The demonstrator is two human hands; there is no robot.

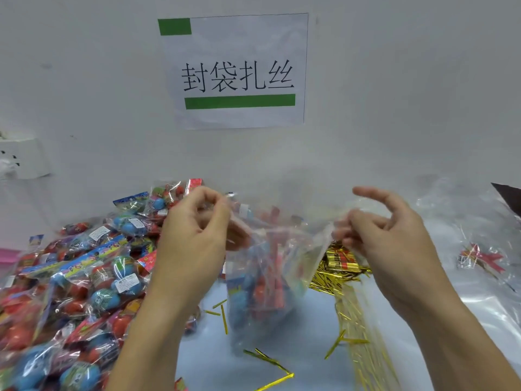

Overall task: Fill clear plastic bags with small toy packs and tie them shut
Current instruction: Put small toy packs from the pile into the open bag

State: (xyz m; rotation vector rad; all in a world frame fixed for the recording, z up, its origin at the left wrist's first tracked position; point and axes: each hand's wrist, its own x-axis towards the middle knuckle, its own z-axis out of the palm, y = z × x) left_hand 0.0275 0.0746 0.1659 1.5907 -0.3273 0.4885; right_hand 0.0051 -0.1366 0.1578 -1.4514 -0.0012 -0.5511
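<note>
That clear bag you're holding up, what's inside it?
The clear bag holds red and blue toy packs, blurred through the plastic. Their number and what they are cannot be told.

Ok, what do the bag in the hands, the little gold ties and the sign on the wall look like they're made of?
The bag: thin clear plastic film, glossy; the toy packs show through and it creases with glints.
The gold ties: probably metallic foil strips, perhaps over wire; they shine bright gold and some lie bent.
The sign: likely plain matte paper, flat on the wall, with printed black characters and green bars.
</note>
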